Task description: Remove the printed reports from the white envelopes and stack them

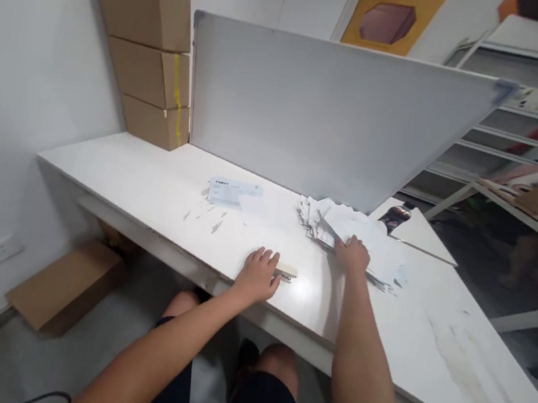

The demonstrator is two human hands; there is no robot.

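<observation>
My left hand [258,275] is closed over a small cream stapler [285,271] near the table's front edge. The stapler's end sticks out to the right of my fingers. My right hand [353,253] grips a sheet of paper [341,224] at the front of a loose pile of papers [383,249]; its fingertips are partly hidden. Left of the pile, a blue-and-white printed pad or box [227,190] lies flat, with a white sheet [258,209] overlapping its right side.
Small grey scraps [217,226] lie on the white table [159,188]. A whiteboard [312,114] stands along the back, beside stacked cardboard boxes [151,76]. A dark object [395,217] sits behind the pile. Another cardboard box [65,282] is on the floor at left.
</observation>
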